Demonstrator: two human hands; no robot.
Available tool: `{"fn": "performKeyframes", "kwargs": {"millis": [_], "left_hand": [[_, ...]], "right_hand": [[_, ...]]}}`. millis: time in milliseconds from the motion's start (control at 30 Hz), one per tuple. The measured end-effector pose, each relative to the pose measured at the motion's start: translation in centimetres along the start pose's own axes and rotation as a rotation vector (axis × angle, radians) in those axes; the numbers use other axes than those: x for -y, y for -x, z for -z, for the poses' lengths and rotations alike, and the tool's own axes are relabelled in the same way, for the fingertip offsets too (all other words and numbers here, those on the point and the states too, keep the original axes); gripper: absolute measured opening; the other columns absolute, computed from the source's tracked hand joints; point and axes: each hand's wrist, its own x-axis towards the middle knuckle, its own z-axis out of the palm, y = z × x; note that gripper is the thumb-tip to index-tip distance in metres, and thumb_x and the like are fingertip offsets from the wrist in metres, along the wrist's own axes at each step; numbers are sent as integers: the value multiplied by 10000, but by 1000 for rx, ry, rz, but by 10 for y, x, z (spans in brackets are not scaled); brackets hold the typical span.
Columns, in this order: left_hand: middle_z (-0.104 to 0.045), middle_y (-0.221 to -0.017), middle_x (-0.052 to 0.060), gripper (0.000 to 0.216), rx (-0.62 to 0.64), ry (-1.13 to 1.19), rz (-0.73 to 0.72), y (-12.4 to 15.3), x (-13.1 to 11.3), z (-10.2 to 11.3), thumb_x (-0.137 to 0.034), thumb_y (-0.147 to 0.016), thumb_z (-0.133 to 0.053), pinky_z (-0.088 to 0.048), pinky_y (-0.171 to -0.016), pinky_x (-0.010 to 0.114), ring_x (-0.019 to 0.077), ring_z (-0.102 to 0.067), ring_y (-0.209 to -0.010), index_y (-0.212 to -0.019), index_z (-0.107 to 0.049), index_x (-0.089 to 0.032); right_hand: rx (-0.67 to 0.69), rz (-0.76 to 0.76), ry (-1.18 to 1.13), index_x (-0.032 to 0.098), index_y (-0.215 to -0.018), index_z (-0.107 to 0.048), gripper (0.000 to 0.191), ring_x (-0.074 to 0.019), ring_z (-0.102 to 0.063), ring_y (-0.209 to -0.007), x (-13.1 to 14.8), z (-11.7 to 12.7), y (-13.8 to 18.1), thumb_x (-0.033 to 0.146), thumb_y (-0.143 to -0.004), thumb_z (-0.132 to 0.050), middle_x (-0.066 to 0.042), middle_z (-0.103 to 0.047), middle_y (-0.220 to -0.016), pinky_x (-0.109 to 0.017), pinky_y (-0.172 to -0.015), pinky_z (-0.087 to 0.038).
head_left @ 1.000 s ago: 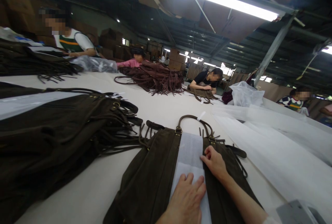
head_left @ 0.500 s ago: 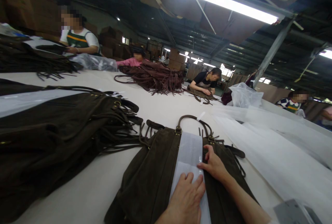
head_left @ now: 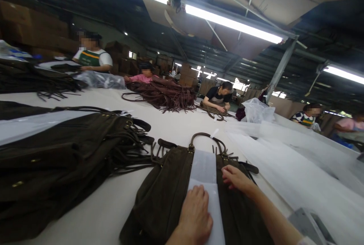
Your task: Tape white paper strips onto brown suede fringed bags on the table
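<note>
A white sheet (head_left: 213, 195) already lies down the near right bag (head_left: 167, 192); the left hand (head_left: 196, 209) rests flattened on it — the right hand (head_left: 234, 178) half-curled, grip unclear. Its near end is hidden.

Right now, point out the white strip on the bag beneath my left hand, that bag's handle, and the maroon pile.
White strip (head_left: 203, 166), head view: its upper section.
Handle (head_left: 201, 134), head view: the top of its loop.
Maroon pile (head_left: 167, 91), head view: the middle of the heap.
</note>
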Motion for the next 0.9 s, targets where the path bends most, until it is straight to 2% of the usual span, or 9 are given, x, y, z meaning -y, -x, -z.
{"fn": "performKeyframes", "kwargs": {"millis": [133, 233, 333, 400, 500, 567, 633, 733, 900], "left_hand": [[-432, -1453, 189, 587, -50, -67, 17, -1, -2, 22, -450, -800, -489, -315, -1113, 510, 361, -375, -1349, -1307, -534, -158], [-502, -1388, 193, 558, -74, -115, -7, -5, -1, 29, -437, -791, -488, -370, -1062, 498, 343, -451, -1279, -1256, -566, -138], [-534, -1346, 202, 608, -60, -137, 2, -10, 4, 32, -445, -785, -484, -403, -1035, 468, 338, -477, -1240, -1264, -538, -74], [-539, -1328, 209, 603, -50, -143, -14, -15, 11, 34, -403, -800, -466, -390, -1056, 434, 321, -484, -1234, -1279, -502, -39], [-576, -1227, 205, 404, -69, -122, -95, -25, 26, 39, -240, -823, -394, -408, -1032, 394, 279, -551, -1142, -1134, -571, -51], [-596, -1157, 178, 322, -68, -83, -163, -33, 37, 41, -164, -825, -343, -456, -962, 373, 248, -601, -1043, -997, -607, -101], [-596, -1188, 157, 338, -54, -72, -208, -39, 46, 42, -158, -837, -321, -471, -937, 379, 241, -611, -1042, -993, -620, -136], [-605, -1258, 118, 368, -58, -128, -228, -43, 55, 42, -225, -843, -355, -424, -1000, 461, 278, -584, -1124, -1068, -645, -194], [-638, -1260, 90, 390, -80, -131, -200, -40, 59, 44, -307, -832, -386, -340, -1058, 566, 316, -564, -1166, -1090, -672, -244]], "right_hand": [[-23, 134, 155, 244, -980, -588, 262, -192, -602, -871, 3, 39, 75, 433, -868, -445, -20, -642, -898, -309, -699, -477], [-51, 235, 295, 289, -1042, -618, 277, -213, -593, -995, 13, 35, 134, 429, -891, -432, -18, -675, -1041, -350, -888, -448], [-18, 236, 273, 327, -1097, -627, 328, -225, -590, -1068, 14, 32, 181, 473, -902, -407, -13, -674, -1132, -337, -932, -439], [-180, 162, 217, 324, -1077, -641, 354, -229, -593, -1071, 0, 51, 204, 515, -894, -406, -20, -677, -1134, -335, -933, -443], [-539, -23, 133, 285, -1041, -638, 381, -225, -596, -1053, -46, 106, 234, 552, -867, -430, -35, -675, -1116, -346, -936, -441], [-602, -179, 136, 240, -976, -634, 392, -229, -618, -960, -84, 140, 254, 550, -854, -428, -55, -690, -1028, -364, -852, -459], [-603, -290, 167, 208, -877, -631, 396, -229, -621, -872, -116, 160, 271, 547, -839, -429, -65, -696, -928, -371, -786, -455], [-559, -324, 157, 184, -801, -633, 413, -219, -611, -826, -142, 162, 281, 541, -829, -426, -70, -698, -860, -362, -764, -444], [-506, -388, 97, 155, -746, -636, 432, -190, -601, -738, -138, 145, 269, 519, -825, -417, -77, -704, -772, -329, -693, -394]]}}
